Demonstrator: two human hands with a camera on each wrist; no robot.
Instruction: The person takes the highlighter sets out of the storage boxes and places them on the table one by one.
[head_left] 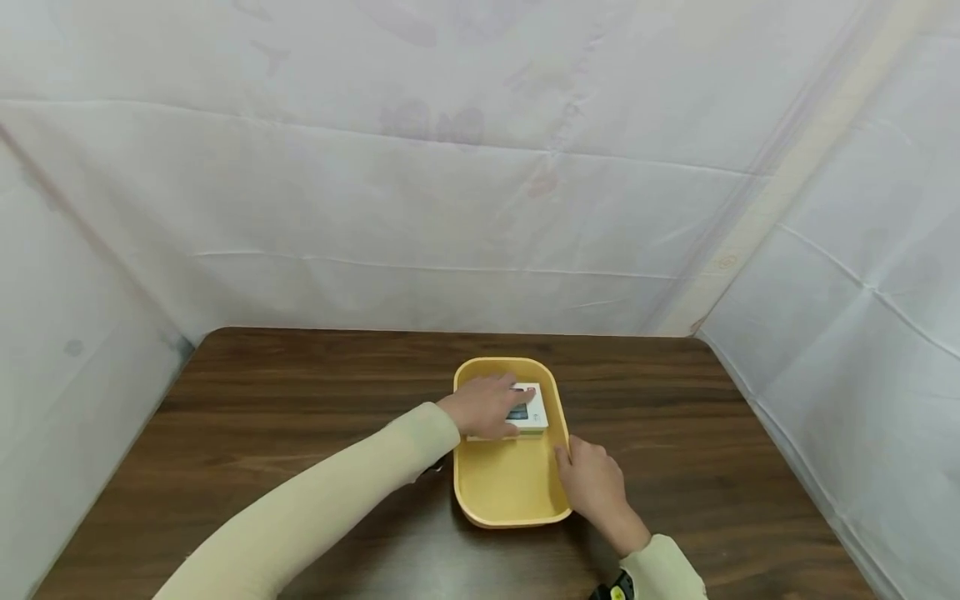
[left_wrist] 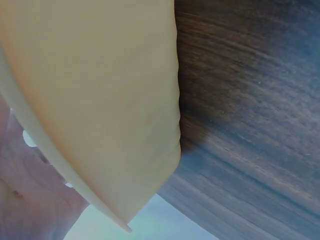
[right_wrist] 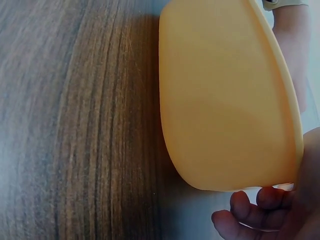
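Note:
A yellow plastic bin (head_left: 517, 492) with rounded corners stands on the wooden table. In its far half lies a flat white box (head_left: 537, 408) with a dark picture printed on top. My left hand (head_left: 486, 407) reaches in over the left rim and holds this box, the thumb at its near edge and one finger stretched over its top. The palm and fingers cover much of the box. At the right rim, my right hand (head_left: 596, 483) grips the bin, thumb inside the wall and fingers outside. In the right wrist view, curled fingers (right_wrist: 250, 215) show beside the bin wall.
The dark wood-grain table (head_left: 322, 383) extends on both sides of the bin. Pale sheeting (head_left: 450, 208) hangs behind the table and along its sides. A dark watch (head_left: 621, 587) is on the right wrist.

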